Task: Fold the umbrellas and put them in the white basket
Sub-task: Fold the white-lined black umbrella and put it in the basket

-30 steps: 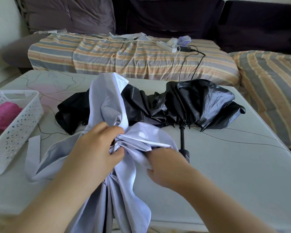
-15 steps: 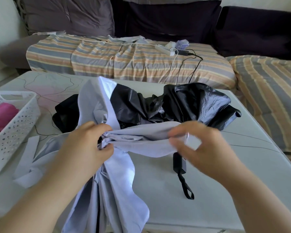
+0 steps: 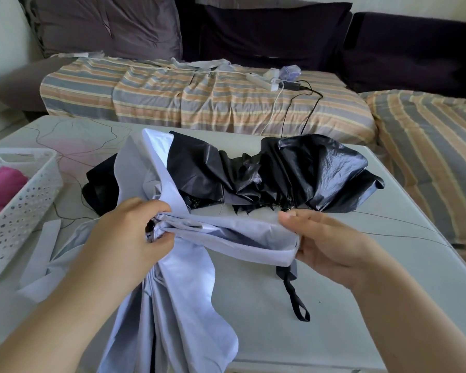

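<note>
A pale lavender umbrella [image 3: 189,286] hangs loosely over the table's near edge, its cloth gathered at the middle. My left hand [image 3: 129,235] grips that gathered bunch. My right hand [image 3: 326,243] pinches the outer edge of one cloth panel [image 3: 234,232], which stretches flat between the two hands. Behind them a black umbrella [image 3: 301,170] lies crumpled on the table, its handle and wrist strap [image 3: 296,300] pointing toward me. The white perforated basket [image 3: 22,211] stands at the left edge with a pink folded umbrella [image 3: 0,189] inside.
The white table [image 3: 347,305] carries thin dark line markings. The lavender closing strap [image 3: 46,238] lies beside the basket. Beyond the table is a sofa with a striped cover [image 3: 199,100], a white power strip [image 3: 261,82] and cables on it.
My right hand let go of the bunched cloth near the centre, took a panel's edge and drew it out to the right until it lay flat. The left hand kept its grip.
</note>
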Motion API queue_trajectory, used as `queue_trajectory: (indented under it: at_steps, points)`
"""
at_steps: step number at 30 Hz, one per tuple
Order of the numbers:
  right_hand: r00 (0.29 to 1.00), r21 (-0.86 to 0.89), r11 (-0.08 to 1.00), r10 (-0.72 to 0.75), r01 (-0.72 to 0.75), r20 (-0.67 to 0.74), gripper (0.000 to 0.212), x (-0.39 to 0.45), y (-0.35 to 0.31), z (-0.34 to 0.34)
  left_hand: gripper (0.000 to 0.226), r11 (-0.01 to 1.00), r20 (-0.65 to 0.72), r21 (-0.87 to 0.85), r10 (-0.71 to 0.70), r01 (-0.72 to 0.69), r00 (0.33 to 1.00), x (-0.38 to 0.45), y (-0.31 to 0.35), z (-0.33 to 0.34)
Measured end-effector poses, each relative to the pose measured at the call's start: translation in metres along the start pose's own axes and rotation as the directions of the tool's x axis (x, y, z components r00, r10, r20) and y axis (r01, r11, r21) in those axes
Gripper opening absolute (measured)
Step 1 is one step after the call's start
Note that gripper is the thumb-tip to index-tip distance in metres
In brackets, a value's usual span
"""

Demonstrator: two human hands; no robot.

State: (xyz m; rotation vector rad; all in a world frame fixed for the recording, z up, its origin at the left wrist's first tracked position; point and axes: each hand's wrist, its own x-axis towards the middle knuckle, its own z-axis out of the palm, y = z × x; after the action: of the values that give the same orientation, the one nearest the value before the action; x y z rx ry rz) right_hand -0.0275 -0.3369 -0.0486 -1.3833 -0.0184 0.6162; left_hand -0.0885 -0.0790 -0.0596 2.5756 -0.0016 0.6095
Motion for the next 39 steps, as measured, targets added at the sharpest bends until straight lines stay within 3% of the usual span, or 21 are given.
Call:
queue_trajectory:
  at_steps: [4, 8, 11, 14, 17, 21, 23, 24, 25, 26, 27, 28, 30, 32, 34, 36, 39]
  points:
    - [0.986, 0.267, 0.952, -0.127, 0.152, -0.108, 0.03, 0.005, 0.0, 0.002, 0.044, 0.999, -0.009, -0.006, 0.035, -0.035, 0.999, -0.002, -0.001, 0.0]
    - [0.995, 0.488, 0.87, -0.032, 0.075, -0.094, 0.053, 0.012, 0.002, 0.003, 0.049, 0.999, 0.007, 0.005, 0.039, -0.039, 0.999, -0.003, -0.002, 0.002]
    - [1.0, 0.424, 0.905, -0.016, 0.015, 0.0, 0.055, 0.01, 0.0, 0.005, 0.048, 1.0, 0.015, -0.016, 0.018, -0.018, 1.0, -0.003, -0.005, 0.002]
    - [0.997, 0.386, 0.921, -0.069, 0.052, 0.03, 0.041, 0.009, 0.0, 0.007, 0.047, 1.0, -0.001, -0.015, 0.014, -0.014, 1.0, -0.004, -0.007, 0.001]
    - [0.993, 0.525, 0.844, -0.116, 0.111, -0.023, 0.034, 0.013, 0.0, 0.008, 0.049, 0.999, 0.008, 0.001, 0.04, -0.04, 0.999, -0.006, -0.004, 0.001]
    - [0.979, 0.549, 0.813, -0.12, 0.193, -0.168, 0.037, 0.018, -0.002, 0.003, 0.038, 0.996, -0.002, 0.061, 0.071, -0.071, 0.997, -0.007, 0.001, 0.002]
    - [0.967, 0.61, 0.758, -0.106, 0.229, -0.232, 0.015, 0.023, -0.002, -0.007, 0.031, 0.995, 0.007, 0.063, 0.075, -0.075, 0.997, -0.007, 0.001, 0.003]
    - [0.958, 0.592, 0.77, -0.09, 0.24, -0.27, 0.018, 0.026, -0.002, -0.011, 0.027, 0.995, 0.012, 0.069, 0.066, -0.067, 0.998, -0.007, 0.002, 0.003]
    - [0.945, 0.461, 0.861, -0.066, 0.216, -0.32, 0.026, 0.027, 0.0, -0.017, 0.026, 0.997, 0.015, 0.065, 0.047, -0.048, 0.999, -0.007, -0.001, 0.003]
    - [0.912, 0.22, 0.961, -0.07, 0.171, -0.405, 0.027, 0.024, 0.0, -0.02, 0.026, 0.999, 0.016, 0.041, 0.013, -0.014, 1.0, -0.006, -0.002, 0.003]
    - [0.844, -0.084, 0.99, -0.142, 0.115, -0.518, 0.03, 0.022, 0.002, -0.024, 0.025, 1.0, 0.009, 0.011, -0.02, 0.02, 1.0, -0.005, -0.003, 0.003]
    - [0.74, -0.33, 0.939, -0.289, 0.096, -0.608, 0.033, 0.016, 0.001, -0.025, 0.024, 0.999, -0.001, 0.001, -0.034, 0.034, 0.999, -0.004, -0.004, 0.002]
    - [0.584, -0.463, 0.831, -0.55, 0.309, -0.596, 0.018, -0.002, -0.01, -0.012, 0.019, 0.999, -0.015, 0.035, -0.015, 0.016, 1.0, -0.003, -0.002, 0.002]
    - [0.612, -0.458, 0.688, -0.719, 0.562, -0.329, 0.005, -0.026, -0.023, 0.016, 0.02, 0.999, -0.031, 0.053, 0.001, 0.001, 1.0, -0.002, 0.002, 0.003]
    - [0.672, -0.529, 0.562, -0.741, 0.636, 0.02, 0.014, -0.043, -0.023, 0.044, 0.023, 0.999, -0.05, 0.049, 0.004, -0.002, 0.999, 0.0, 0.005, 0.006]
    - [0.726, -0.736, 0.377, -0.651, 0.562, 0.221, 0.016, -0.047, -0.011, 0.061, 0.022, 0.998, -0.063, 0.056, 0.012, -0.008, 0.998, 0.0, 0.006, 0.009]
    - [0.829, -0.95, 0.094, -0.519, 0.299, 0.21, 0.027, -0.036, 0.006, 0.07, 0.022, 0.998, -0.077, 0.056, 0.038, -0.034, 0.996, -0.001, 0.008, 0.012]
